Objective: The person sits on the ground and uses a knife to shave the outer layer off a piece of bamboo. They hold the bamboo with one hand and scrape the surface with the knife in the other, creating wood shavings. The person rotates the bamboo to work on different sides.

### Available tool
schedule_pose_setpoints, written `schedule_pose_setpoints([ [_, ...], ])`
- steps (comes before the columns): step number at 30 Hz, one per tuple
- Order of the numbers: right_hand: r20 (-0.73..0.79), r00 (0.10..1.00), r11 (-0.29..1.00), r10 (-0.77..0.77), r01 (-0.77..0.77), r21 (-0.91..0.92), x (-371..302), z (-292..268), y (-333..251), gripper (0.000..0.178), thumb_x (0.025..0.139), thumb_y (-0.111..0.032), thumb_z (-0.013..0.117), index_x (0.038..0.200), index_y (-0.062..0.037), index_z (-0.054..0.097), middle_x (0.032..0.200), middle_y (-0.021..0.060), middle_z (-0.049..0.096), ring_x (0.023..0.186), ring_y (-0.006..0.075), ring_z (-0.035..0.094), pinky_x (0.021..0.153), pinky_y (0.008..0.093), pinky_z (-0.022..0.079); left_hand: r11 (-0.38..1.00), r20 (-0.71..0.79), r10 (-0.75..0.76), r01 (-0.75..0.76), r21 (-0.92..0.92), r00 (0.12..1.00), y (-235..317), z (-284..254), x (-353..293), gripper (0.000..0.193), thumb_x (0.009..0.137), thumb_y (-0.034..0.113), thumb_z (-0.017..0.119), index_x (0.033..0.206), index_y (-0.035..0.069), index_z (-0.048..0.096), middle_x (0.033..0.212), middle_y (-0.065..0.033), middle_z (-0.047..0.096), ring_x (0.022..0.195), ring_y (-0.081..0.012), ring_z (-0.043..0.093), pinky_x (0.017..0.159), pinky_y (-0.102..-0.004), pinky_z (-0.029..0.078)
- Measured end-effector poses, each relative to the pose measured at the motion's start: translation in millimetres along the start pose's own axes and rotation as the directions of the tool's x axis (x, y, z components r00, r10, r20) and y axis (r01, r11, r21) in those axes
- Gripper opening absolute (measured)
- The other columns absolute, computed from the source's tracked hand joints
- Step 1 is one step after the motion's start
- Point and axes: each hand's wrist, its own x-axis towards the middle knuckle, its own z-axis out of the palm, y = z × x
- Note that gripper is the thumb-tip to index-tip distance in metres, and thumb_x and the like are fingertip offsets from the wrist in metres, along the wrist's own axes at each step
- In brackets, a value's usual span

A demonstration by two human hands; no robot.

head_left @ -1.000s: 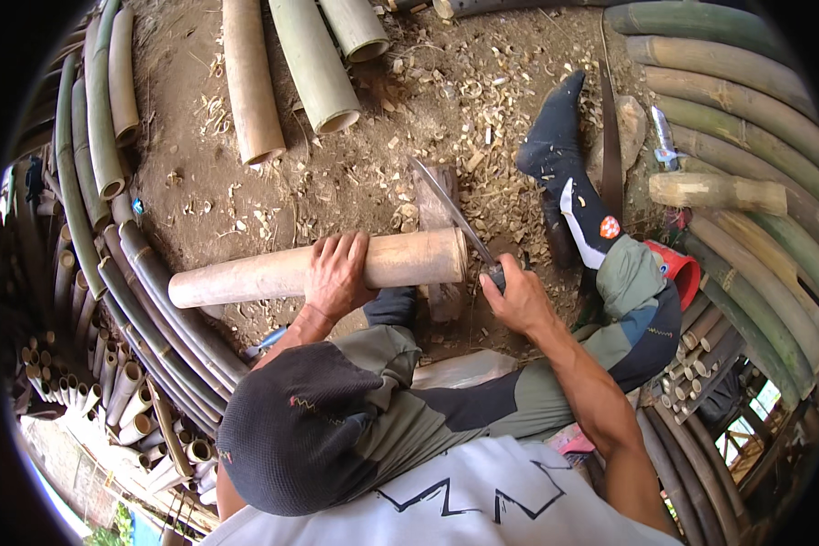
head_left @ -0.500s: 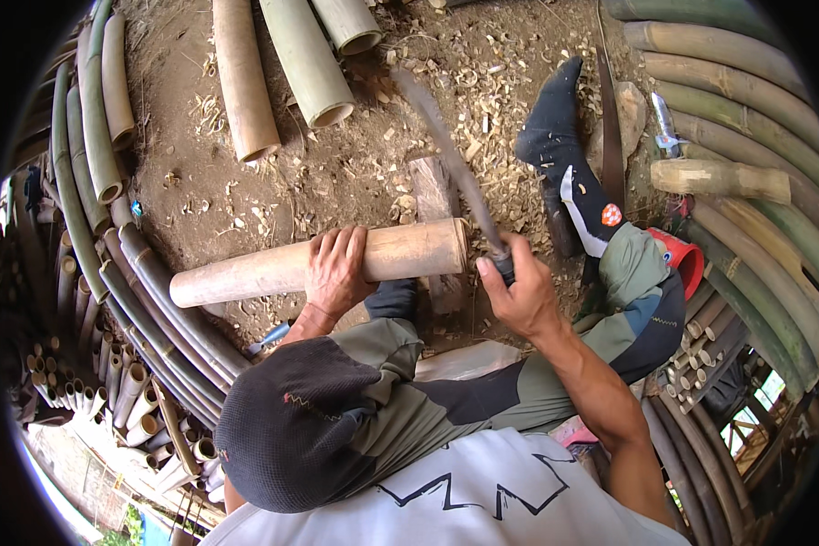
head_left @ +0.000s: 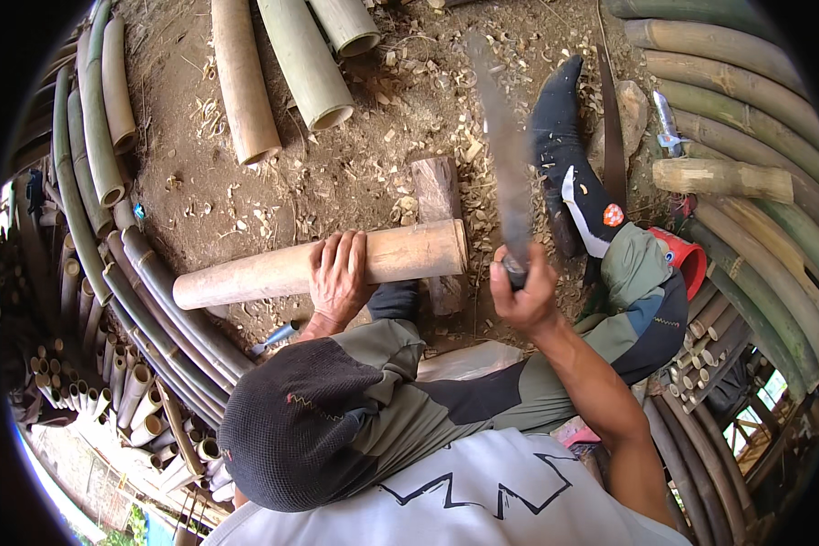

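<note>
- My right hand [head_left: 530, 291] has shifted slightly right, mid-frame.
- My knife [head_left: 508, 173] has swung from leaning left to nearly upright, its blurred tip now at top centre.

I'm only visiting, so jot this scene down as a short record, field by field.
Left hand: holds a thick tan bamboo tube
Right hand: grips a long grey metal blade by its dark handle, clear of the tube
Under the tube's right end: rough brown wooden block
Ground: brown earth, pale chips
Beyond: tan bamboo tube, two pale green bamboo tubes
Right side: red round container
</note>
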Motion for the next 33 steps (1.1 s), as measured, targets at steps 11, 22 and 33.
schedule_pose_setpoints([
  [11, 0.206, 0.947, 0.959, 0.248, -0.210, -0.190, -9.0, -1.8, 25.3, 0.038, 0.095, -0.030, 0.064, 0.113, 0.0015, 0.052, 0.089, 0.0296, 0.067, 0.081, 0.0493, 0.066, 0.071, 0.0523, 0.053, 0.988, 0.656, 0.045, 0.064, -0.141, 0.753, -24.7, -33.9, 61.5, 0.097, 0.054, 0.049, 0.089, 0.133, 0.008, 0.052, 0.128, -0.0150, 0.053, 0.121, -0.0339, 0.053, 0.109, -0.0498, 0.039],
  [22, 0.214, 0.927, 0.924, 0.307, -0.237, -0.301, -18.6, 9.9, 51.4, 0.035, 0.095, -0.030, 0.063, 0.107, 0.0011, 0.051, 0.086, 0.0298, 0.066, 0.075, 0.0487, 0.066, 0.062, 0.0540, 0.052, 0.980, 0.476, 0.047, 0.052, -0.193, 0.878, -18.1, -14.6, 51.5, 0.085, 0.051, 0.040, 0.090, 0.122, 0.008, 0.056, 0.113, -0.0135, 0.060, 0.109, -0.0341, 0.060, 0.094, -0.0474, 0.050],
  [33, 0.198, 0.946, 0.942, 0.258, -0.201, -0.269, -15.5, 16.6, 42.6, 0.032, 0.095, -0.022, 0.065, 0.115, 0.0005, 0.052, 0.074, 0.0225, 0.065, 0.071, 0.0424, 0.068, 0.062, 0.0463, 0.052, 0.982, 0.469, 0.016, 0.075, -0.175, 0.883, -14.7, -20.8, 50.8, 0.082, 0.052, 0.039, 0.087, 0.122, 0.009, 0.055, 0.112, -0.0102, 0.063, 0.109, -0.0317, 0.060, 0.097, -0.0488, 0.047],
])
